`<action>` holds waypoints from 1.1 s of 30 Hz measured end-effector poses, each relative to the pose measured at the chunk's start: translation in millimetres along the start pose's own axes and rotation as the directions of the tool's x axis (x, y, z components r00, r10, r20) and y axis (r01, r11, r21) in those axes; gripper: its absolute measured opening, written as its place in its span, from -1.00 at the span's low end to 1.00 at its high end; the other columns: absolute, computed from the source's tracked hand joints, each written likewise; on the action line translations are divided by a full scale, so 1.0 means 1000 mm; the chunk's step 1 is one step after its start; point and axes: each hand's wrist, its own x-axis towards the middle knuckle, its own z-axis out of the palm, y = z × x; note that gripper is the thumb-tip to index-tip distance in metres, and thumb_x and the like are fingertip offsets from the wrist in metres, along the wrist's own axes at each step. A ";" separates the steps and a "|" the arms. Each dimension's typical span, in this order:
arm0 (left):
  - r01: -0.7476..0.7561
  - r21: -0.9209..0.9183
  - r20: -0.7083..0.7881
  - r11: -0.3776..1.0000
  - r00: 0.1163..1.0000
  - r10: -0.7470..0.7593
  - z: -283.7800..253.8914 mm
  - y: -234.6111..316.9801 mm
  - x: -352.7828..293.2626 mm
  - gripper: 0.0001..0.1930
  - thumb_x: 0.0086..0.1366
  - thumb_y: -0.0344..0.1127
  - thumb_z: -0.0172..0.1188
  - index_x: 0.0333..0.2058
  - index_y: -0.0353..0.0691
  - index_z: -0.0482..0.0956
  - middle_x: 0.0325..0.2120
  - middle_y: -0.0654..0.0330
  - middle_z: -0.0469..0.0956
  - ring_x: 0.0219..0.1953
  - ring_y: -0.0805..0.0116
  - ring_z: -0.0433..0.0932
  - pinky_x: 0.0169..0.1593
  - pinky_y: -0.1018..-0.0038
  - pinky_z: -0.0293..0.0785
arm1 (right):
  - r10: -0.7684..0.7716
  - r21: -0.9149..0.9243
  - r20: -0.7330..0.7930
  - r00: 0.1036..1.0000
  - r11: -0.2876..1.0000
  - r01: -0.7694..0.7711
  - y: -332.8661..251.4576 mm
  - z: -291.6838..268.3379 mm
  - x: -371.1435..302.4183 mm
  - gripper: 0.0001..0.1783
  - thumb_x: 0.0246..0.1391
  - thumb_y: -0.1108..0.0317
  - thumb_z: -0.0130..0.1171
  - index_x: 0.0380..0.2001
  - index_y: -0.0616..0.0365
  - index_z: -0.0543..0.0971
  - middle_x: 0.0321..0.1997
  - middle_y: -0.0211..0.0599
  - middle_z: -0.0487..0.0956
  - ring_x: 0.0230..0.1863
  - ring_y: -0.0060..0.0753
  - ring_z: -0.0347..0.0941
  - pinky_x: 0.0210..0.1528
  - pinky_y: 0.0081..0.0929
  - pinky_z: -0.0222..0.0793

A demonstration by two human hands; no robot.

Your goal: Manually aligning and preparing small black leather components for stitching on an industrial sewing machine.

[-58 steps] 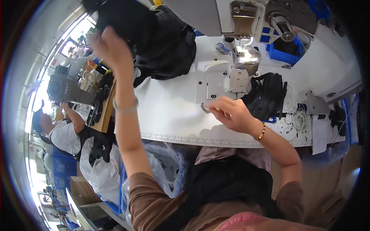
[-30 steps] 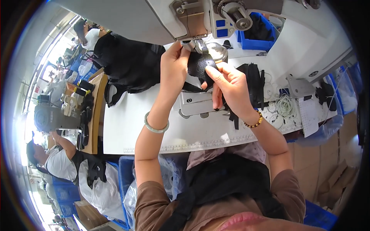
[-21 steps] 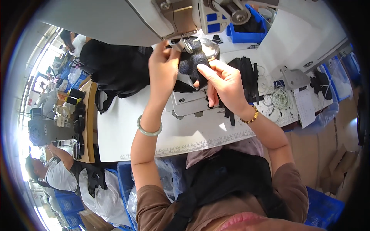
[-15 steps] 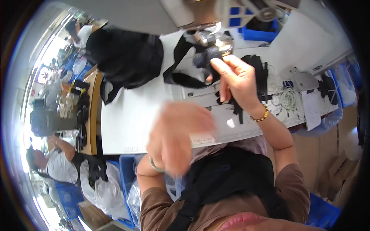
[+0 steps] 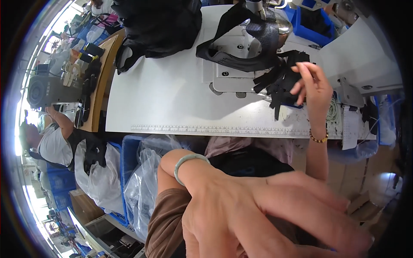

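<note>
My left hand [image 5: 254, 210], with a pale bangle at its wrist, is raised close to the camera. Its fingers are spread, with nothing in them. My right hand [image 5: 316, 86] hovers at the right beside a pile of short black fabric strips [image 5: 286, 79]; the fingers are loosely bent and apart, and no held thing shows. A wide black strap [image 5: 238, 61] stands in a loop on the sewing machine's bed, one side at the metal head [image 5: 257, 7]. To its left lies a large black fabric bag [image 5: 159, 28], cut off by the upper edge.
The white table [image 5: 155, 94] has a ruler along its front edge [image 5: 206, 130]. A blue bin [image 5: 312, 26] stands at the back right; pale cord [image 5: 333, 111] lies by the right edge. Clear plastic [image 5: 144, 189] fills a blue crate lower left. Another person [image 5: 56, 142] sits far left.
My right hand has left the black piece at the machine and moved right. My left hand has come up close to the camera. The view has shifted, and the strap loop now shows plainly.
</note>
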 end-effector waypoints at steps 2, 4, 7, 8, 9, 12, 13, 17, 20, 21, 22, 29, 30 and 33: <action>0.006 0.014 0.025 1.000 1.000 -0.006 -0.006 -0.003 0.001 -0.69 0.32 -0.23 -0.20 -0.44 -0.30 0.43 -0.55 0.07 0.51 -0.41 0.11 0.52 -0.24 0.31 0.49 | -0.038 -0.042 -0.073 0.997 0.999 0.035 0.016 -0.017 -0.006 -0.82 0.17 0.37 0.02 -0.22 0.23 0.51 -0.29 -0.30 0.59 -0.65 -0.77 0.38 -0.74 -0.84 0.11; 0.014 -0.046 0.093 0.999 0.996 -0.009 -0.002 -0.001 0.004 -0.68 0.33 -0.21 -0.22 -0.44 -0.29 0.42 -0.55 0.08 0.51 -0.40 0.10 0.52 -0.23 0.31 0.48 | -0.055 -0.161 -0.205 0.977 0.987 0.021 0.013 -0.046 -0.020 -0.81 0.17 0.36 0.03 -0.21 0.21 0.51 -0.33 -0.36 0.58 -0.63 -0.78 0.38 -0.73 -0.82 0.11; 0.043 -0.136 0.200 0.990 0.980 -0.015 0.000 -0.012 0.014 -0.67 0.35 -0.19 -0.25 -0.44 -0.28 0.40 -0.57 0.08 0.51 -0.39 0.09 0.52 -0.21 0.30 0.48 | -0.017 -0.383 -0.349 0.937 0.915 -0.126 0.025 -0.083 -0.035 -0.81 0.17 0.34 0.04 -0.20 0.19 0.51 -0.37 -0.39 0.57 -0.62 -0.77 0.37 -0.73 -0.80 0.10; 0.050 -0.120 0.209 0.992 0.978 -0.024 -0.002 -0.008 0.009 -0.66 0.35 -0.18 -0.26 -0.44 -0.27 0.40 -0.57 0.08 0.51 -0.38 0.09 0.52 -0.20 0.30 0.48 | 0.043 -0.411 -0.339 0.940 0.892 -0.189 0.030 -0.081 -0.033 -0.80 0.14 0.35 0.06 -0.20 0.20 0.51 -0.38 -0.41 0.54 -0.60 -0.73 0.37 -0.68 -0.72 0.17; 0.056 -0.103 0.217 0.993 0.976 -0.033 -0.003 -0.014 0.010 -0.66 0.36 -0.17 -0.26 -0.44 -0.27 0.39 -0.58 0.08 0.51 -0.38 0.08 0.52 -0.20 0.30 0.48 | 0.053 -0.405 -0.330 0.943 0.894 -0.192 0.040 -0.079 -0.031 -0.80 0.14 0.35 0.06 -0.20 0.20 0.51 -0.38 -0.41 0.54 -0.60 -0.73 0.37 -0.68 -0.72 0.17; 0.069 -0.127 0.270 0.989 0.962 -0.032 -0.002 -0.010 0.006 -0.64 0.37 -0.15 -0.29 -0.43 -0.26 0.38 -0.59 0.08 0.51 -0.36 0.07 0.52 -0.18 0.30 0.48 | 0.007 -0.533 -0.346 0.938 0.822 -0.203 0.051 -0.086 -0.037 -0.77 0.07 0.38 0.11 -0.20 0.23 0.51 -0.35 -0.34 0.53 -0.54 -0.59 0.39 -0.50 -0.59 0.28; 0.080 -0.142 0.292 0.987 0.956 -0.035 -0.005 -0.018 0.012 -0.63 0.37 -0.14 -0.30 -0.43 -0.26 0.38 -0.59 0.08 0.51 -0.36 0.07 0.52 -0.17 0.30 0.48 | 0.013 -0.539 -0.364 0.931 0.812 -0.223 0.052 -0.090 -0.037 -0.77 0.07 0.38 0.11 -0.20 0.23 0.51 -0.35 -0.34 0.53 -0.54 -0.59 0.39 -0.50 -0.59 0.28; 0.086 -0.148 0.343 0.985 0.939 -0.030 0.014 -0.028 0.018 -0.61 0.39 -0.10 -0.33 -0.43 -0.24 0.36 -0.61 0.08 0.51 -0.34 0.05 0.52 -0.15 0.30 0.47 | -0.061 -0.737 -0.116 0.991 0.675 -0.044 0.056 -0.088 -0.025 -0.69 -0.01 0.34 0.20 -0.19 0.25 0.50 -0.37 -0.23 0.52 -0.43 -0.40 0.43 -0.32 -0.51 0.33; 0.081 -0.138 0.370 0.987 0.929 -0.024 0.011 -0.016 0.011 -0.59 0.41 -0.08 -0.36 -0.42 -0.23 0.35 -0.62 0.08 0.51 -0.32 0.04 0.52 -0.13 0.30 0.47 | -0.098 -0.733 -0.028 0.995 0.678 0.047 0.066 -0.077 -0.014 -0.60 -0.06 0.34 0.25 -0.16 0.30 0.43 -0.40 -0.19 0.52 -0.43 -0.36 0.44 -0.30 -0.49 0.34; 0.074 -0.136 0.380 0.988 0.925 -0.017 -0.003 -0.007 0.008 -0.59 0.41 -0.07 -0.37 -0.42 -0.23 0.34 -0.63 0.08 0.51 -0.32 0.04 0.52 -0.12 0.30 0.47 | -0.102 -0.736 -0.026 0.994 0.675 0.050 0.061 -0.075 -0.015 -0.60 -0.06 0.34 0.25 -0.16 0.30 0.43 -0.40 -0.19 0.52 -0.43 -0.36 0.44 -0.30 -0.49 0.34; 0.088 -0.166 0.406 0.982 0.914 -0.013 0.017 -0.019 0.004 -0.58 0.42 -0.06 -0.38 -0.42 -0.22 0.34 -0.63 0.08 0.51 -0.31 0.03 0.52 -0.11 0.30 0.47 | 0.037 -0.689 -0.089 0.995 0.720 -0.088 0.067 -0.080 -0.014 -0.61 -0.06 0.36 0.24 -0.17 0.30 0.42 -0.43 -0.19 0.52 -0.42 -0.37 0.45 -0.30 -0.48 0.35; 0.210 -0.481 0.367 0.851 0.930 -0.022 0.032 -0.008 -0.007 -0.63 0.41 -0.09 -0.30 -0.41 -0.23 0.35 -0.73 0.13 0.44 -0.39 0.03 0.52 0.01 0.33 0.40 | 0.215 -0.524 -0.174 0.961 0.806 -0.276 0.053 -0.077 -0.009 -0.73 -0.03 0.36 0.21 -0.31 0.30 0.45 -0.57 -0.32 0.50 -0.69 -0.62 0.33 -0.69 -0.64 0.23; 0.242 -0.471 0.347 0.848 0.935 -0.074 0.047 -0.010 -0.017 -0.64 0.40 -0.10 -0.29 -0.41 -0.23 0.35 -0.72 0.13 0.43 -0.38 0.03 0.52 0.00 0.33 0.40 | 0.205 -0.492 -0.216 0.955 0.821 -0.288 0.063 -0.074 -0.010 -0.75 -0.02 0.34 0.21 -0.35 0.30 0.45 -0.61 -0.35 0.49 -0.72 -0.68 0.29 -0.75 -0.68 0.17; 0.293 -0.457 0.311 0.840 0.937 -0.158 0.037 0.007 -0.034 -0.66 0.37 -0.10 -0.23 -0.41 -0.25 0.35 -0.69 0.12 0.43 -0.38 0.03 0.51 -0.02 0.32 0.41 | 0.206 -0.382 -0.274 0.940 0.873 -0.302 0.048 -0.074 -0.016 -0.78 -0.01 0.34 0.20 -0.43 0.28 0.44 -0.66 -0.41 0.46 -0.70 -0.75 0.28 -0.75 -0.70 0.14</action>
